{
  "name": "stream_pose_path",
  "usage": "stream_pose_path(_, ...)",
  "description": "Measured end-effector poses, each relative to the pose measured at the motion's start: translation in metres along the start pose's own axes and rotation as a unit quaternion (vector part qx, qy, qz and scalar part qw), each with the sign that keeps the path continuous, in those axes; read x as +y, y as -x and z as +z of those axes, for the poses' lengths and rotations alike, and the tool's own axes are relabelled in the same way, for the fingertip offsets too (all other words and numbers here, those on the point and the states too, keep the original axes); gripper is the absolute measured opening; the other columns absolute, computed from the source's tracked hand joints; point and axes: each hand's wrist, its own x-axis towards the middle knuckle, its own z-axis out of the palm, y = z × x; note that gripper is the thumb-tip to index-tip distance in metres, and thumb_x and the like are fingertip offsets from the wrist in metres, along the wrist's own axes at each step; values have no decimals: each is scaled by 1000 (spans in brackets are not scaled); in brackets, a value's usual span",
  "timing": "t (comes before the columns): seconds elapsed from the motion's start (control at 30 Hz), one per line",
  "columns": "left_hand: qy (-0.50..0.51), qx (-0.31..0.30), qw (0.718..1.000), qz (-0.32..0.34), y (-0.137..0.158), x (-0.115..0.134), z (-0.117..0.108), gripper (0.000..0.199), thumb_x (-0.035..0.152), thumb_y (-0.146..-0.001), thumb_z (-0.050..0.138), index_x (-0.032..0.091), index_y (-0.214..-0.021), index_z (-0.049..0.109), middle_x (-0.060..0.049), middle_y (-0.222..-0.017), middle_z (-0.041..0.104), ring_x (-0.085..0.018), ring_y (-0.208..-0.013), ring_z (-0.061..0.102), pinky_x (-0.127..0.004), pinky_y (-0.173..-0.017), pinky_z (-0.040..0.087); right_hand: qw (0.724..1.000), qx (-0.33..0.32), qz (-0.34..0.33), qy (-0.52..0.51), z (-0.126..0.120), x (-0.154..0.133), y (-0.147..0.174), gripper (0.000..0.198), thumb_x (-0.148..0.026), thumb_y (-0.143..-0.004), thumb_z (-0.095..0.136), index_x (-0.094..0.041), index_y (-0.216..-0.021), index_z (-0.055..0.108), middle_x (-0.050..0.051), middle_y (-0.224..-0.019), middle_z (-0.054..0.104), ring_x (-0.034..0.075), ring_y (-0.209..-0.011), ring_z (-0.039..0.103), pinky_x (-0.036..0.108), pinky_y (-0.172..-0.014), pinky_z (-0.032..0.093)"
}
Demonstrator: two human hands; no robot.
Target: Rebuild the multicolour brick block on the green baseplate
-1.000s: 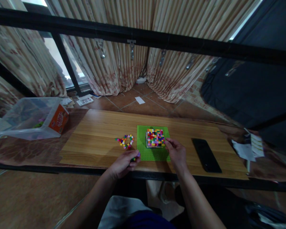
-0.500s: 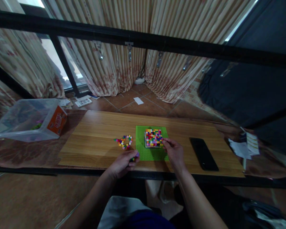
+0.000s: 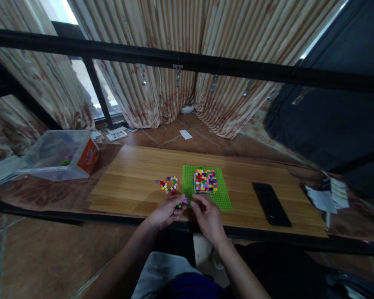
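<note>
Your right hand [image 3: 208,216] has moved from the multicoloured block of small plastic bricks [image 3: 205,181] to your left hand [image 3: 167,211]

Half a second earlier, your right fingertips met the block's right side; now they stand just beside your left fingertips, thumb and forefinger slightly apart. Whether they pinch anything cannot be told. Your left hand remains curled around a few small plastic bricks, a purple brick [image 3: 185,200] showing at its tip. Work has, by judgement, passed from block to handful; neither hand touches the block. Below your hands, the black front rail [image 3: 252,236] borders the wood-grain board [image 3: 137,174], leaving little surface on your side. Beyond, the block stands on the flat green studded baseplate [image 3: 224,201], green margin visible around it. Left of the plate lies the loose multicoloured brick cluster [image 3: 163,184]; to its right, well apart, the black rectangular phone [image 3: 271,204]. Wood extends behind the plate to the board's far edge. Farther left stands the clear plastic tub [image 3: 62,158].
</note>
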Motion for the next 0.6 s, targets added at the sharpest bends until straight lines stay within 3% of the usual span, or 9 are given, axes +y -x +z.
stream_pose_path(0.1, 14, -6, 1000, 6, 0, -1, 0, 32, 40, -69, 70, 15, -75, 51, 6, -61, 43, 0, -42, 27, -14, -39, 15, 999, -33, -8, 4, 11, -7, 1, 25, -31, -83, 55, -23, -105, 65, 5, -94, 64, 18, -87, 60, 31, -78, 47)
stream_pose_path(0.37, 21, -15, 1000, -2, 0, -1, 0, 35, 42, -67, 73, 15, -78, 53, 7, -58, 40, 0, -42, 26, -15, -40, 15, 999, -31, 5, -19, 14, -13, -2, 16, -31, -81, 58, -22, -91, 67, 3, -87, 64, 17, -84, 60, 30, -77, 46)
stream_pose_path(0.47, -2, -12, 1000, -8, 1, -1, -1, 35, 44, -71, 69, 13, -81, 56, 5, -61, 43, 0, -42, 26, -16, -39, 12, 999, 33, 25, -32, 4, -5, -1, 19, -36, -79, 60, -21, -87, 67, 4, -87, 65, 17, -82, 61, 30, -75, 47)
stream_pose_path(0.6, -19, -13, 1000, -8, 0, 0, -3, 37, 45, -74, 65, 11, -87, 60, 5, -63, 43, 0, -42, 26, -17, -40, 11, 981, 177, 80, -1, -19, 13, -10, 29, -44, -76, 60, -18, -86, 67, 6, -83, 67, 18, -74, 61, 29, -68, 46)
